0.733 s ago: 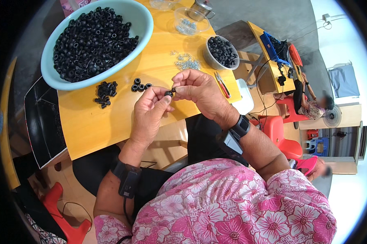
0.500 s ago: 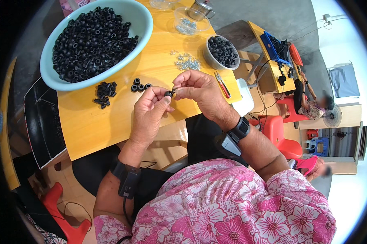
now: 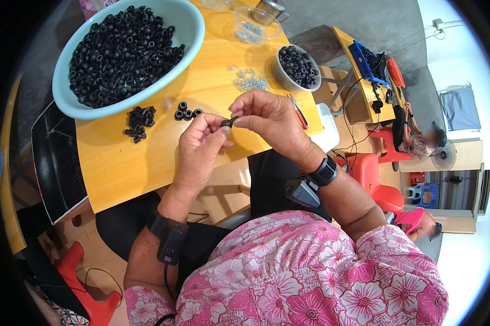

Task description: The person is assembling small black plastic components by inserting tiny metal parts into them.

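Black rubber ring [image 3: 227, 123] is pinched between the fingertips of the left hand [image 3: 198, 152] and right hand [image 3: 269, 119] above the yellow table [image 3: 147, 157].

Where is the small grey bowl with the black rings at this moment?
In the head view, the small grey bowl stands on the yellow table, to the right and beyond the right hand, next to the scattered small metal parts.

I see a small black rubber ring [image 3: 226, 123], round and dark, pinched between the fingertips of my left hand [image 3: 198, 149] and my right hand [image 3: 266, 117]. It sits above the near edge of the yellow wooden table [image 3: 147, 157].
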The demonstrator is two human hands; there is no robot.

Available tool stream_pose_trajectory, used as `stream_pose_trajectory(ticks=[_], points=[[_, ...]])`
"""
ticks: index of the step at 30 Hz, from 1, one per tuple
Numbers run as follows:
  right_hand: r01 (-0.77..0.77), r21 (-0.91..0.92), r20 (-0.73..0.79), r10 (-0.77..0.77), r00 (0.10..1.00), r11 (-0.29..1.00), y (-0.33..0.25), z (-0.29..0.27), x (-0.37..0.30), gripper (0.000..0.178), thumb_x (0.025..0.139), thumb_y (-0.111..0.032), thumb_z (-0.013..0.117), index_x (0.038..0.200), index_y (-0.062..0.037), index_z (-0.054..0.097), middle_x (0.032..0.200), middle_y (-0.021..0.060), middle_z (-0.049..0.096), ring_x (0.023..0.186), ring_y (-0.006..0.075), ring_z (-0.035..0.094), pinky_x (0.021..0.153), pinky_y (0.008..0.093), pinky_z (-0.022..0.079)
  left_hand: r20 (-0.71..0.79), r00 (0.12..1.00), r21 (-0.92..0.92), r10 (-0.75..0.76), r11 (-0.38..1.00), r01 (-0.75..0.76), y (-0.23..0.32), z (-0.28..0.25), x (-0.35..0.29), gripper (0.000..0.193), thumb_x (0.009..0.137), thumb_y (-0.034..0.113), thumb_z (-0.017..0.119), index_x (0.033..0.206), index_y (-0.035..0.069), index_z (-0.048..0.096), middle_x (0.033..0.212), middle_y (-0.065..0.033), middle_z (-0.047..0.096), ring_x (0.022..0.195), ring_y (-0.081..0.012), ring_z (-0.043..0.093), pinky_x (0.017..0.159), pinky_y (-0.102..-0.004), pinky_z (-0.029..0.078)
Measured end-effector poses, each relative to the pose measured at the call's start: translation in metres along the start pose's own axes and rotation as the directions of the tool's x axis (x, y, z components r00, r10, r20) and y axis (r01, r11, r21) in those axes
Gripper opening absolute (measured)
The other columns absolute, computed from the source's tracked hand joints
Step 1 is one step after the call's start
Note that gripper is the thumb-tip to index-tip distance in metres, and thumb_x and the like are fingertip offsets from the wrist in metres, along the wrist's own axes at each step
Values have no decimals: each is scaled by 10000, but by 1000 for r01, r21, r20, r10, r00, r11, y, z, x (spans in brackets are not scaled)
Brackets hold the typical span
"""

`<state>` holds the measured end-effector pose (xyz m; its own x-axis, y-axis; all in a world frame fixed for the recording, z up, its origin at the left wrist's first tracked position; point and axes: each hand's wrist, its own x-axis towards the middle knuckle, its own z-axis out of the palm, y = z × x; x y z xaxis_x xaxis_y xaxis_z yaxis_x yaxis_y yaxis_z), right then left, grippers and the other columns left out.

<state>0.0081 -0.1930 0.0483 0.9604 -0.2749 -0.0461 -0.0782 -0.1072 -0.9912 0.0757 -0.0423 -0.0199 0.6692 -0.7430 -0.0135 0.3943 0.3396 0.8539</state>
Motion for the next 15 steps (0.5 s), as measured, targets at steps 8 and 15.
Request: stream_pose_trajectory(ticks=[8, 15], points=[[-5, -35, 19, 6, 1000, 999, -3, 0, 1, 182, 791, 91, 663, 947, 1, 644, 862, 5, 645, 825, 63, 610, 760, 209, 517, -13, 1000, 52, -8, 999, 9, -1, -1, 0, 55, 924, 53, 551, 979, 49, 555, 832, 18, 546, 726, -39, 547, 707, -210, 516], [-56, 33, -36, 58, 998, 998, 6, 1, 1, 172, 780, 95, 669, 918, -8, 657, 842, 26, 661, 789, 80, 626, 733, 218, 527, -20, 1000, 85, 0, 996, 2, 2, 0, -1, 43, 925, 60, 560, 966, 48, 566, 819, 18, 558, 706, -35, 542, 708, -216, 523]])
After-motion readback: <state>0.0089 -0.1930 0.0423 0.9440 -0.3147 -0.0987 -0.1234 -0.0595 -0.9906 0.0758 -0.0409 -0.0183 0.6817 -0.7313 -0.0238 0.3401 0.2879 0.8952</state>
